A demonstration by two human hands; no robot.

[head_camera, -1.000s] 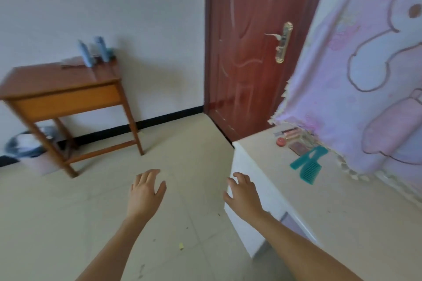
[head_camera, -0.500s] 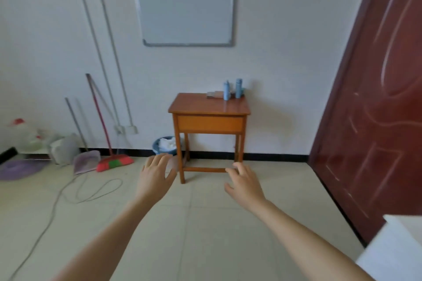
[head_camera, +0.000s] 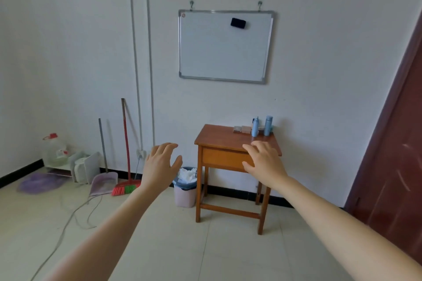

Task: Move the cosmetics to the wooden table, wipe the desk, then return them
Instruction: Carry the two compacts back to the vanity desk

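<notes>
cosmetics: two blue bottles (head_camera: 255,126) upright at the far right corner of the wooden tabletop (head_camera: 219,138), against the wall; flat cases (head_camera: 242,129) lie just left of them.
left hand (head_camera: 159,164): raised, palm down, fingers spread, grip apart, holds nothing.
right hand (head_camera: 265,162): same pose, grip apart and empty; it overlaps the tabletop's near edge in view, no contact visible.
step: items are already parked on the wooden table. Looks like either the tail of the move-over leg or the start of the return leg. Can't tell which.
next move: if returning, step in closer and take one bottle per hand around the body. They're tall and narrow, so easy to tip.
hidden: desk and any wipe cloth are out of frame, so the wipe status is unknown. Case count and bottle labels are too small to read. Something may sit behind the bottles; unclear.
around: bin (head_camera: 186,187) just left of the table legs, broom (head_camera: 126,150) and dustpan (head_camera: 104,180) farther left, whiteboard (head_camera: 225,52) above, door (head_camera: 392,155) at right.
</notes>
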